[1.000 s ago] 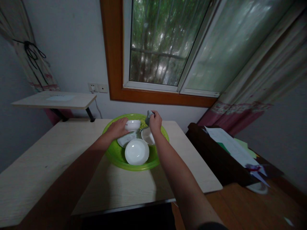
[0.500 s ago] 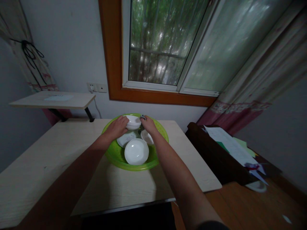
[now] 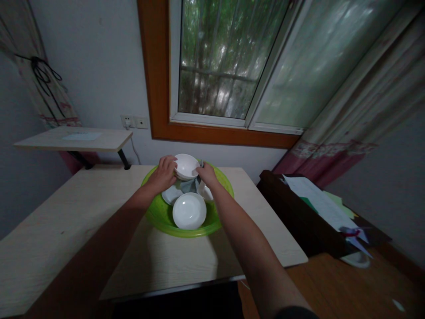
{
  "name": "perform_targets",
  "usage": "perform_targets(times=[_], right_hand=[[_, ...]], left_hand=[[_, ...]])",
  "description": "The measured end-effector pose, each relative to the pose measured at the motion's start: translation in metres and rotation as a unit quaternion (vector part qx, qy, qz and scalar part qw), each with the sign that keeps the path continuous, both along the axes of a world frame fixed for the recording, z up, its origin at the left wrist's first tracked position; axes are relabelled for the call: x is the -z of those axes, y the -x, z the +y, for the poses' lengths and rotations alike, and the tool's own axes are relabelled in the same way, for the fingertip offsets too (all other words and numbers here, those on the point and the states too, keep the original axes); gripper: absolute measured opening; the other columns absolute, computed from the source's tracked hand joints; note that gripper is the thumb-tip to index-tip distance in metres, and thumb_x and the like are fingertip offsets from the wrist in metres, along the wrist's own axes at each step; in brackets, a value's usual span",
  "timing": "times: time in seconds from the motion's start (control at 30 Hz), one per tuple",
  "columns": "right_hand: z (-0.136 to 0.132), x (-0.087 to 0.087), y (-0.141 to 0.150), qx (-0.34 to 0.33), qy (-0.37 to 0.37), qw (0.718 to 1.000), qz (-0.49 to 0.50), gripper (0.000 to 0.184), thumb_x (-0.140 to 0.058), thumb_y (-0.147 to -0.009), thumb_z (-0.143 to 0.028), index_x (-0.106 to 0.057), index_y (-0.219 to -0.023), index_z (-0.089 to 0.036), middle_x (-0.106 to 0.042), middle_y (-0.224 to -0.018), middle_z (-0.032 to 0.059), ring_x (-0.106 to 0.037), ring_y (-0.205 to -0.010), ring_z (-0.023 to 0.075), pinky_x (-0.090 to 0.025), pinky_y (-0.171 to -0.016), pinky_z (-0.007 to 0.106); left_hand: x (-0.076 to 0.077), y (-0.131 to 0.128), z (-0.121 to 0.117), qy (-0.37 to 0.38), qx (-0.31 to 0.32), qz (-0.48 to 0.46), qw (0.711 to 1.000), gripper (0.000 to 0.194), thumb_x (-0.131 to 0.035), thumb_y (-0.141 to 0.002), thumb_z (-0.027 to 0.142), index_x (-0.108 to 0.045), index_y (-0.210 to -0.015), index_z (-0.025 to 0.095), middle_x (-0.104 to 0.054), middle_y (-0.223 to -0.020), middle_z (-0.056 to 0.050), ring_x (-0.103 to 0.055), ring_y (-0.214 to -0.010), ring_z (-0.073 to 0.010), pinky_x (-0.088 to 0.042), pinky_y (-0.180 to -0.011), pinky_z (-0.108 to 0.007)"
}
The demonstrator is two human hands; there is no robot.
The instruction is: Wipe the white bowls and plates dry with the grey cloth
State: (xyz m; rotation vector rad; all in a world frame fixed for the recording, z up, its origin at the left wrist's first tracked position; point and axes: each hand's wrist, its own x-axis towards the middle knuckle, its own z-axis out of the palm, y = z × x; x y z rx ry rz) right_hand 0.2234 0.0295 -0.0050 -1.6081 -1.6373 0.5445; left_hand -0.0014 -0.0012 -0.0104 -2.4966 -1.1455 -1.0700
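Observation:
A white bowl (image 3: 186, 165) is held tilted over the far part of a green basin (image 3: 156, 223). My left hand (image 3: 163, 173) is closed on the bowl's left rim. At its right rim, my right hand (image 3: 207, 173) grips a grey cloth (image 3: 189, 186) against the bowl, and the cloth hangs down below it. Inside the basin lie another white bowl (image 3: 189, 211) at the near side, a white dish (image 3: 171, 193) on the left and a further white bowl (image 3: 205, 191) on the right, partly hidden by my right wrist.
The basin stands on a pale wooden table (image 3: 109, 248). A raised wooden shelf (image 3: 113, 141) is at the back left, below a wall socket (image 3: 134, 122). Beyond the table's right edge is a dark cabinet (image 3: 282, 208) with papers (image 3: 312, 199) on it. A window is behind.
The held bowl has risen slightly and tipped so more of its inside faces me. The grey cloth now shows spread beneath it. The other dishes stay put.

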Motion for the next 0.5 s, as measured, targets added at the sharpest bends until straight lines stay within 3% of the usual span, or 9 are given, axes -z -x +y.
perform_targets(times=[0.13, 0.27, 0.4, 0.5], right_hand=[[-0.001, -0.006, 0.001, 0.033, -0.034, 0.997, -0.063, 0.031, -0.053, -0.084, -0.021, -0.068, -0.110, -0.014, -0.073, -0.105, 0.0123, -0.067, -0.097, 0.0238, -0.050, -0.090, 0.032], [-0.004, -0.008, 0.003, 0.013, -0.084, 0.995, -0.054, 0.033, -0.050, -0.089, -0.023, -0.066, -0.117, -0.016, -0.073, -0.103, 0.0100, -0.067, -0.090, 0.0210, -0.049, -0.087, 0.030], [-0.008, -0.007, 0.009, -0.021, -0.124, 0.991, -0.036, 0.037, -0.050, -0.090, -0.023, -0.063, -0.125, -0.018, -0.074, -0.104, 0.0072, -0.066, -0.085, 0.0190, -0.049, -0.085, 0.029], [-0.010, -0.006, 0.012, -0.042, -0.142, 0.988, -0.036, 0.037, -0.050, -0.091, -0.023, -0.063, -0.126, -0.020, -0.073, -0.107, 0.0065, -0.066, -0.088, 0.0190, -0.049, -0.086, 0.028]], left_hand=[[0.008, 0.004, 0.014, 0.093, 0.005, -0.193, 0.977, 0.044, -0.054, -0.076, 0.014, -0.043, -0.118, 0.017, -0.043, -0.138, -0.019, -0.053, -0.123, -0.0269, -0.049, -0.103, -0.051], [0.007, 0.006, 0.021, 0.312, 0.022, -0.372, 0.874, 0.036, -0.043, -0.091, 0.036, -0.044, -0.123, 0.021, -0.054, -0.130, -0.014, -0.066, -0.093, -0.0196, -0.059, -0.074, -0.038], [0.004, 0.004, 0.021, 0.423, 0.052, -0.427, 0.797, 0.055, -0.039, -0.090, 0.065, -0.055, -0.117, 0.020, -0.066, -0.113, -0.013, -0.067, -0.085, -0.0221, -0.057, -0.066, -0.036], [0.002, 0.002, 0.019, 0.446, 0.067, -0.439, 0.777, 0.065, -0.043, -0.085, 0.073, -0.058, -0.115, 0.018, -0.070, -0.101, -0.011, -0.067, -0.085, -0.0239, -0.056, -0.068, -0.036]])
